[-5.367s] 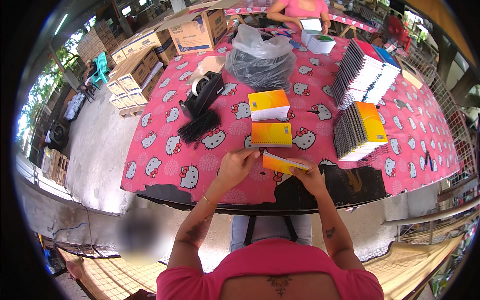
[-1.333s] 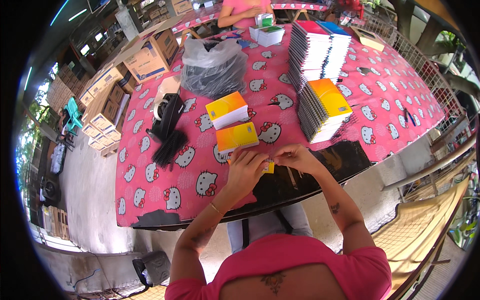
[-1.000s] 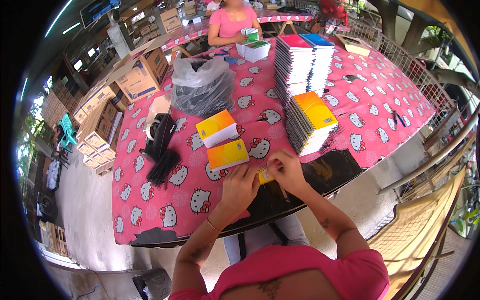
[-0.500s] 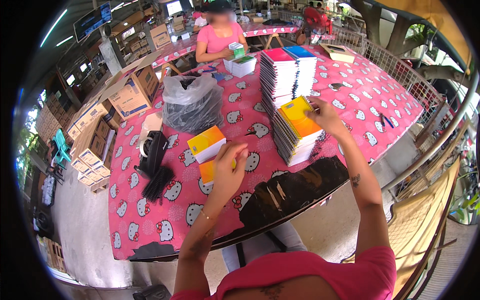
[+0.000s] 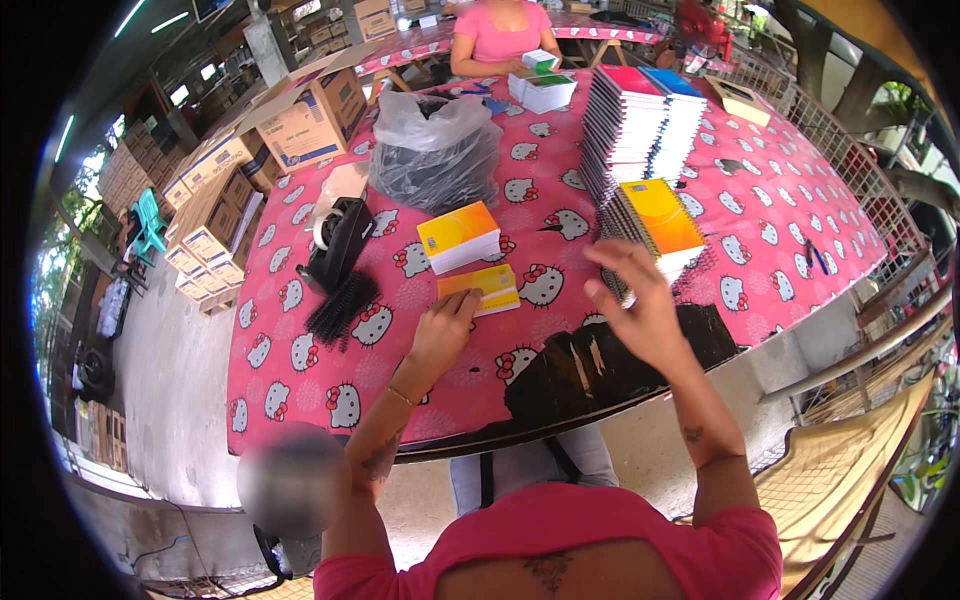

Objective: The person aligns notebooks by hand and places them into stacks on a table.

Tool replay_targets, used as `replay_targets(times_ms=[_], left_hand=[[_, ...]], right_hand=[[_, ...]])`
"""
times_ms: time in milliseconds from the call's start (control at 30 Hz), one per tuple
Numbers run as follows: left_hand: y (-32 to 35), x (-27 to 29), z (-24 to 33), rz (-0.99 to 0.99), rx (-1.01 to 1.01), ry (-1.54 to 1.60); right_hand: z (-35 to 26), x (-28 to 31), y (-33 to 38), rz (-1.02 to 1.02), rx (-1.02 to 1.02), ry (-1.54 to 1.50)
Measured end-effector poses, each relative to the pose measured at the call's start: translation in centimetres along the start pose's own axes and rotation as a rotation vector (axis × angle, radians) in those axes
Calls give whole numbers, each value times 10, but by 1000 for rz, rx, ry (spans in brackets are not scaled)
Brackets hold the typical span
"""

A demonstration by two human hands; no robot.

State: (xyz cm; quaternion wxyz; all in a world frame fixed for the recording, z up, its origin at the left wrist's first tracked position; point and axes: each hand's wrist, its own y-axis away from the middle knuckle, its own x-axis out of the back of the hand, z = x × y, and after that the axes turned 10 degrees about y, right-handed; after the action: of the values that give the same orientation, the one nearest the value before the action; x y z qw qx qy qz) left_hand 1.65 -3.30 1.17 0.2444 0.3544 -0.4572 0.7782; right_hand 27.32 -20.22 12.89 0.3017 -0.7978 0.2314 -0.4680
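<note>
My left hand [image 5: 447, 325] rests at the near edge of a small yellow-orange stack of unbound notebook pages [image 5: 500, 290], its fingers together on the top cover. Just beyond lies a thicker block of pages with a yellow-orange cover [image 5: 458, 235]. Fingers spread and holding nothing, my right hand [image 5: 640, 300] hovers in front of a pile of yellow spiral notebooks [image 5: 660, 215], partly hiding its near side. Behind that pile rise taller stacks of spiral notebooks, one with a red cover [image 5: 635, 82] and one with a blue cover [image 5: 675, 85].
At left on the pink table stand a black tape dispenser [image 5: 342, 240], loose black binding coils [image 5: 343, 310] and a filled plastic bag [image 5: 435, 150]. Across the table a person in pink [image 5: 503, 35] handles green-covered pads [image 5: 543, 88]. Pliers [image 5: 818, 258] lie at right; cartons [image 5: 312, 120] stand left.
My right hand has left the top of the yellow notebook pile and come nearer, opening. My left hand has lowered onto the small page stack. The whole view has shifted.
</note>
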Motion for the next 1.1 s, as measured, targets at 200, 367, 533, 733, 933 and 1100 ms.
replay_targets(times_ms=[200, 367, 533, 733, 933, 1100], left_hand=[[1, 3, 57, -101, -219, -6], [17, 62, -38, 438, 349, -359], [70, 73, -114, 373, 412, -525], [56, 54, -37, 446, 521, -57], [75, -11, 61, 506, 662, 1004], [70, -12, 74, 496, 616, 1170]], right_hand=[[10, -102, 68, -287, -264, -451], [23, -129, 104, -272, -589, -575], [16, -136, 93, -247, -511, -861], [6, -123, 84, -391, -523, -671], [12, -139, 93, -365, -559, -859], [18, -143, 99, -322, -524, -915]])
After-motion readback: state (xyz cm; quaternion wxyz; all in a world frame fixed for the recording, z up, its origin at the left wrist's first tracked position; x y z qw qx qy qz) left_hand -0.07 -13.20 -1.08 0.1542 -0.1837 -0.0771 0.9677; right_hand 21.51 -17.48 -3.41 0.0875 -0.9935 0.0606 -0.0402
